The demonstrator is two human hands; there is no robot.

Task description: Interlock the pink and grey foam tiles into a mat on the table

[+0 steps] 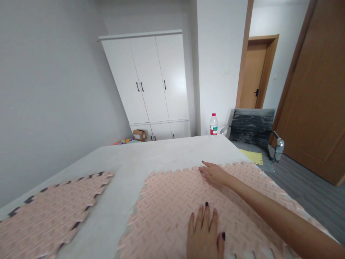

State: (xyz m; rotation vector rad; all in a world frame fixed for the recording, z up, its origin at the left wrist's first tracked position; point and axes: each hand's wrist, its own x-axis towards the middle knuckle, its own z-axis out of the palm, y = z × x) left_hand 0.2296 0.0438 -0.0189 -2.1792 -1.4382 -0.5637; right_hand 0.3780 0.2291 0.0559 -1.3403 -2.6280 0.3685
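Observation:
A large pink foam puzzle mat (167, 208) with interlocking edges lies on the white table (129, 158). My left hand (205, 235) rests flat on it near the bottom edge, fingers stretched forward and open. My right hand (215, 174) reaches in from the right and lies flat near the mat's far edge, fingers extended to the left and open. Neither hand holds anything. A second pink mat (48, 216) lies at the left of the table, with dark tabs showing under its edges.
A plastic water bottle (213, 125) stands at the table's far right corner. Beyond it is a grey chair (250, 129) with a yellow foam piece (253, 157) on its seat. A white wardrobe (151, 79), a cardboard box (139, 135) and a wooden door (315, 100) surround the table.

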